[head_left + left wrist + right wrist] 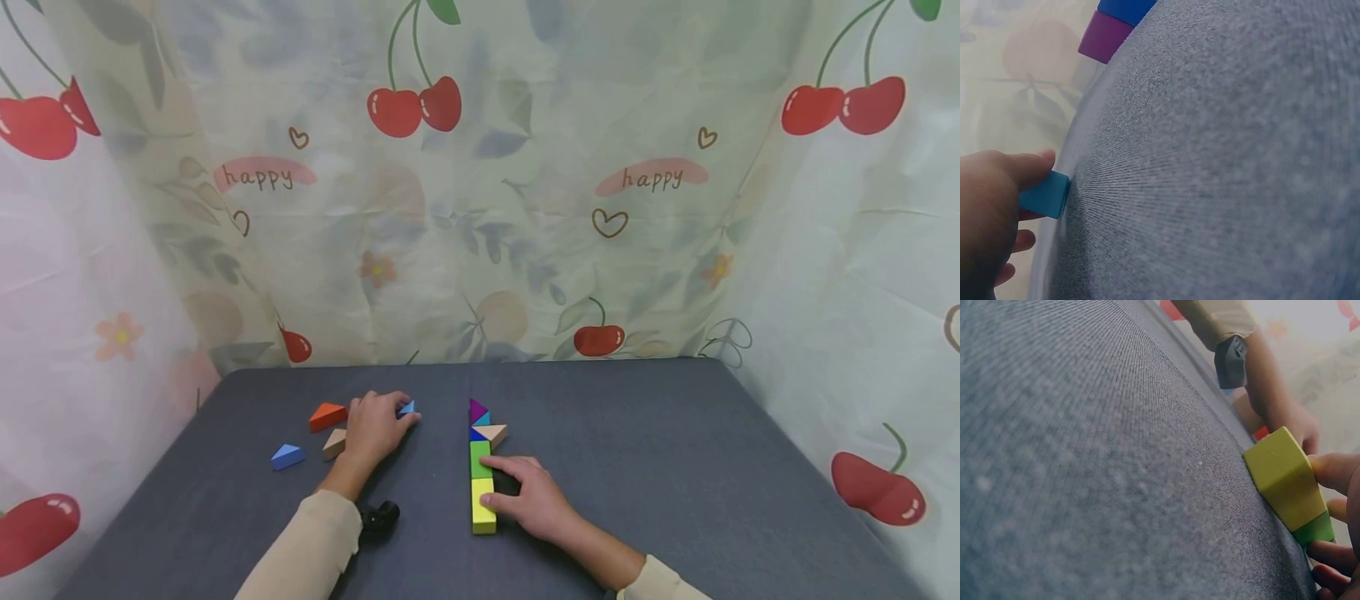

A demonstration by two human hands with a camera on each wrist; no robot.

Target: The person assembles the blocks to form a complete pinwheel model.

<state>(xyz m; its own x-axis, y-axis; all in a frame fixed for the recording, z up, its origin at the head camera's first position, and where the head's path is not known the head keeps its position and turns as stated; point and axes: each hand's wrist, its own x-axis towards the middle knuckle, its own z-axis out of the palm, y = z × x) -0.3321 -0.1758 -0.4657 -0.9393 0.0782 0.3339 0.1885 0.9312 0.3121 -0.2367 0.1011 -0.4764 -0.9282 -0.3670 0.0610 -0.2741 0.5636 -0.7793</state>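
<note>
My left hand (pixel 375 427) pinches a light blue triangular block (pixel 1046 195) between thumb and finger, low over the table left of a row of blocks. In the row, a yellow block (pixel 483 508) lies nearest me, then a green block (pixel 481 460). Beyond them come a dark blue block (pixel 477 434) beside a plain wooden triangle (pixel 492 434), a lighter blue triangle (pixel 483 419) and a purple triangle (pixel 477 409). With straight fingers, my right hand (pixel 536 500) touches the right side of the row, thumb at the yellow block and a fingertip on the green.
Left of my left hand lie an orange-red triangular block (pixel 327 416), a wooden triangular block (pixel 335 444) partly behind the wrist, and a blue triangular block (pixel 287 457). The dark grey table (pixel 675 467) ends at a cherry-printed curtain (pixel 480 275) behind and at both sides.
</note>
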